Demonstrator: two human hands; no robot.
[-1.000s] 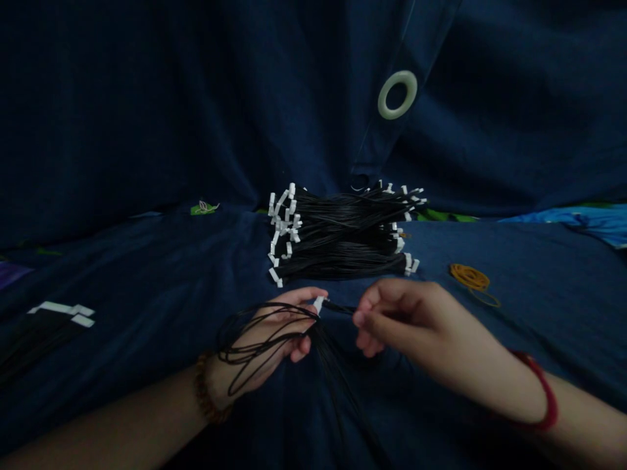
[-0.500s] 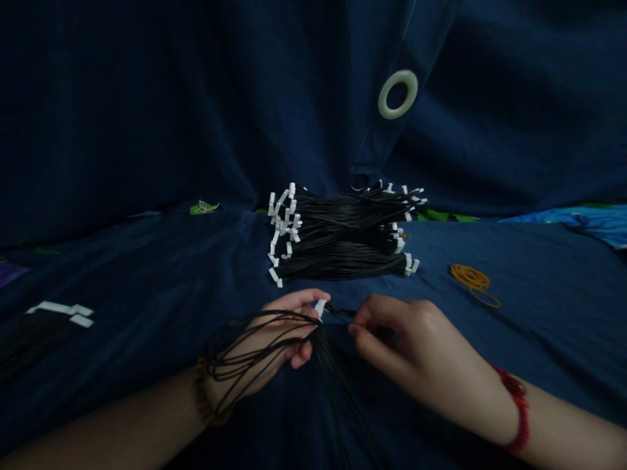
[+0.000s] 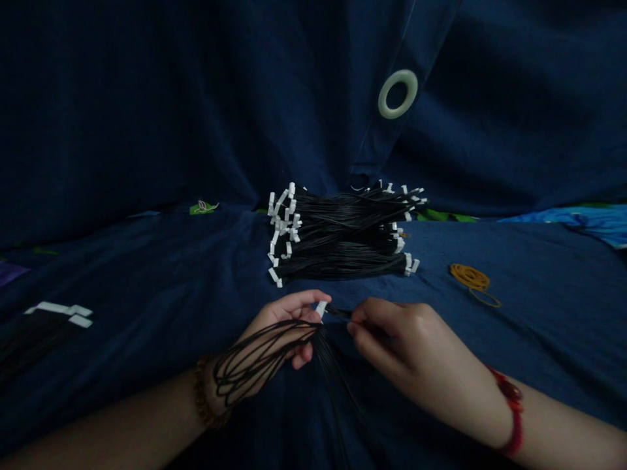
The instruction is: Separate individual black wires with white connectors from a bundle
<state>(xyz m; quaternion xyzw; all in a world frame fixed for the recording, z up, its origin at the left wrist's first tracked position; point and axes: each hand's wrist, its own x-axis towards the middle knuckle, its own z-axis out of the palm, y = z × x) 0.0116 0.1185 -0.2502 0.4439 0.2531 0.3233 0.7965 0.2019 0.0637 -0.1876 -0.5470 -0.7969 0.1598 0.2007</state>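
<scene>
My left hand (image 3: pixel 287 329) is closed on a bundle of thin black cables (image 3: pixel 264 356) near a white connector (image 3: pixel 321 309), which sticks up between thumb and fingers. The cables loop back over the palm and wrist, and other strands hang down toward the bottom of the view. My right hand (image 3: pixel 392 339) pinches the short black strands that come out to the right of the connector. Just beyond both hands lies a stack of black cable bundles (image 3: pixel 347 228) with white connectors at either end.
At the left edge more black cables (image 3: pixel 29 336) with white connectors lie on the blue cloth (image 3: pixel 171 281). Yellow-brown rubber bands (image 3: pixel 470 277) lie to the right. A blue curtain with a pale ring (image 3: pixel 398 94) hangs behind. A small green scrap (image 3: pixel 203 207) sits at the back left.
The cable loops over my left palm have shifted and dropped slightly lower. My right hand has moved slightly to the left, closer to the connector. The stack has not moved.
</scene>
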